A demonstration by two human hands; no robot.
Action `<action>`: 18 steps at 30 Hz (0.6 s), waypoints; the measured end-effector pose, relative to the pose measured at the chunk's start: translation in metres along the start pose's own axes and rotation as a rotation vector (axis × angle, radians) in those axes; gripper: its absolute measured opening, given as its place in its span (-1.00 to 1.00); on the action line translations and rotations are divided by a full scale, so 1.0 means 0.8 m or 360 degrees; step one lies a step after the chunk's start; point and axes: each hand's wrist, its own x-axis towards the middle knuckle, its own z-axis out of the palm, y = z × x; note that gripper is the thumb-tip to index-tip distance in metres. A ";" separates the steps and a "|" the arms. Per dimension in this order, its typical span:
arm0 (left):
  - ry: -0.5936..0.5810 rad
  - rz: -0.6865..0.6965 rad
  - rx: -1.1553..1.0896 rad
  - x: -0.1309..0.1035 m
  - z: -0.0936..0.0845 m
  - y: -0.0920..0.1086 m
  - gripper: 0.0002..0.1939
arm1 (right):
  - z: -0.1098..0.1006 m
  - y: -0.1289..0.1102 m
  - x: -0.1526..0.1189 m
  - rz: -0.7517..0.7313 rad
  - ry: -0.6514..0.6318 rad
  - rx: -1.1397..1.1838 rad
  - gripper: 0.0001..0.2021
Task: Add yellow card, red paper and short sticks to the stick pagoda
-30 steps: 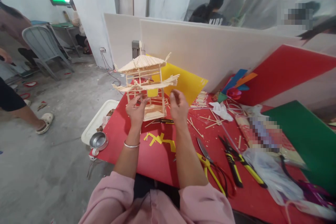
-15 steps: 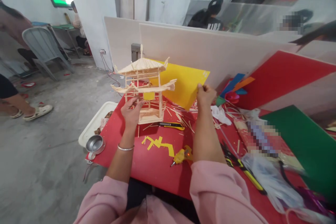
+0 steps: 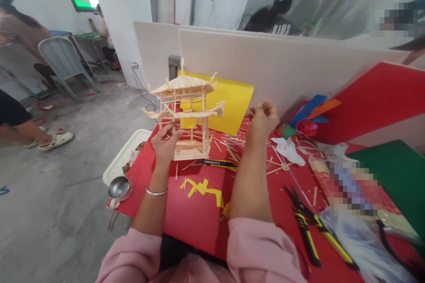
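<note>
Pavilion (image 3: 182, 85) of pale sticks, two-roofed, upright over the far left part of the red table (image 3: 189, 223); whether its base is borne by the table or held just clear cannot be told. Its left side is gripped by the left hand (image 3: 166, 141), fingers clamped on the framework at mid-height. A yellow piece (image 3: 188, 122) is seen under the lower roof. The right hand (image 3: 264, 119) is raised well apart from the pavilion, to the right of the yellow sheet (image 3: 229, 101); its fingers are bent inward (whether anything is pinched there cannot be told). Near the base, a utility cutter (image 3: 217, 163) is laid flat. Yellow scraps (image 3: 201, 187) are scattered nearer the body. Farther right, black-and-yellow pliers (image 3: 308, 239) are seen, handles spread. A metal cup (image 3: 119, 189) is set at the left corner.
</note>
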 end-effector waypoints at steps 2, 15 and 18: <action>0.0009 -0.0013 -0.0041 0.001 0.002 0.000 -0.62 | -0.009 -0.015 -0.049 -0.0032 0.0119 0.0064 -0.67; -0.0145 -0.0174 -0.0422 0.025 0.006 -0.013 -0.54 | 0.014 -0.039 -0.184 0.0016 -0.0809 -0.0080 -0.57; -0.0160 -0.0151 -0.0464 0.027 0.006 -0.015 -0.53 | 0.016 -0.041 -0.187 0.0023 -0.0869 -0.0021 -0.52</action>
